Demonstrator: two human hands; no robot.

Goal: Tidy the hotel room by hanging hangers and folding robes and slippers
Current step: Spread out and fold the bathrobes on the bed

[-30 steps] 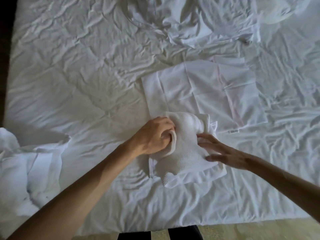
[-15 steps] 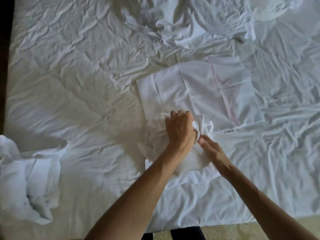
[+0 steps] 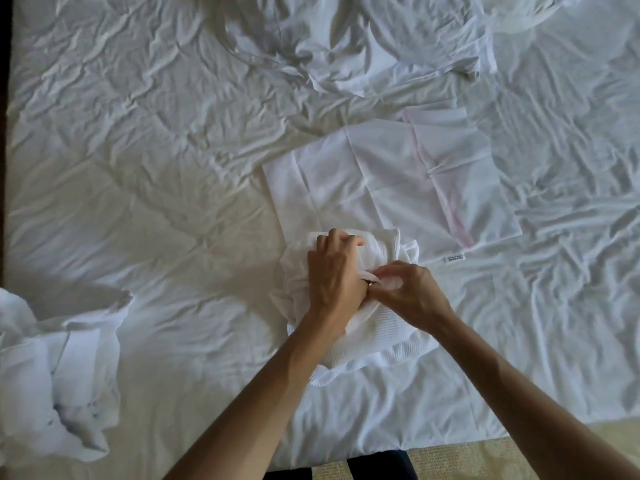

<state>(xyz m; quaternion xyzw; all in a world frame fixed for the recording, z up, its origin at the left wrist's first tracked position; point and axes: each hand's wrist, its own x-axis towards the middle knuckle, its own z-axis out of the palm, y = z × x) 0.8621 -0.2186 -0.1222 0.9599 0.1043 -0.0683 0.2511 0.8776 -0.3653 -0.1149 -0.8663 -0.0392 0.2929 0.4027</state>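
A white waffle-weave robe [image 3: 377, 344] lies bundled into a compact fold on the bed, near its front edge. My left hand [image 3: 334, 271] lies on top of the bundle with its fingers curled into the cloth at the far side. My right hand [image 3: 405, 292] pinches a strip or edge of the robe's fabric right beside my left wrist. The two hands touch. The part of the bundle under them is hidden.
A flat white laundry bag [image 3: 391, 181] with a pink zip line and a small label lies just beyond the robe. A second crumpled robe [image 3: 55, 368] sits at the left. Rumpled white linen [image 3: 363, 46] is heaped at the far side. The bed's front edge [image 3: 381, 452] meets beige carpet.
My left hand has gone from the bundle's left side to its top. My right hand has closed from flat fingers into a pinch on the fabric beside the left wrist.
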